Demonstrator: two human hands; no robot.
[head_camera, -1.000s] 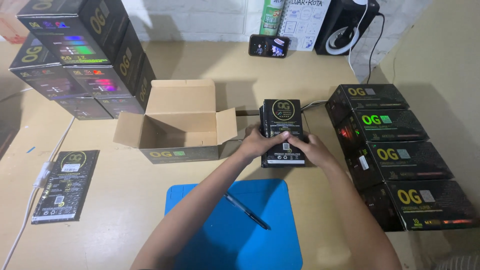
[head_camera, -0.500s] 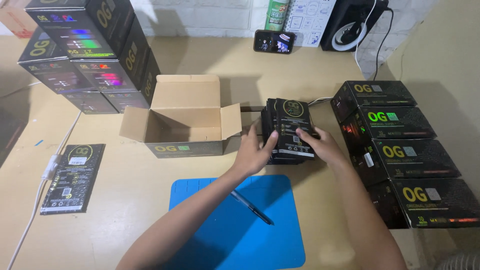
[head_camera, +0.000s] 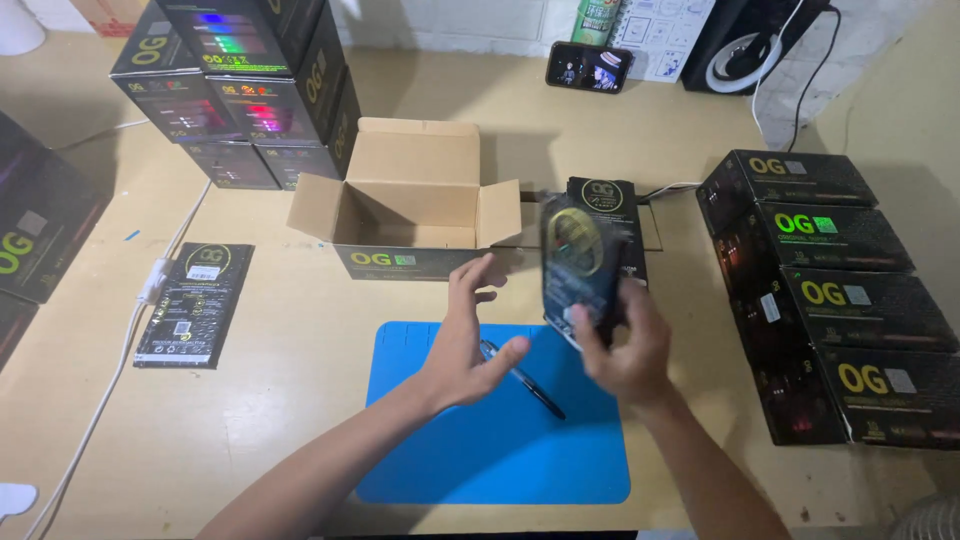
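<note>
**Packet lifted beside open carton**

Desk (head_camera: 300, 400) carries a blue mat (head_camera: 500, 440) and an open cardboard box (head_camera: 410, 215), apparently empty. Right hand (head_camera: 625, 350) fingers are clamped on a black packet (head_camera: 578, 265), raised above the mat. Left hand (head_camera: 465, 345) fingers are spread, holding nothing. More packets (head_camera: 608, 215) lie behind; none appear boxed.

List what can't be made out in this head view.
- Flat black pack in the right hand: motion blur smears its face.
- Stack of packs behind it: the raised pack hides most of it.
- Open carton: its front wall hides the floor inside.
- Pen on the blue mat: the left hand covers its top end.
- Phone: screen too small to tell.
</note>
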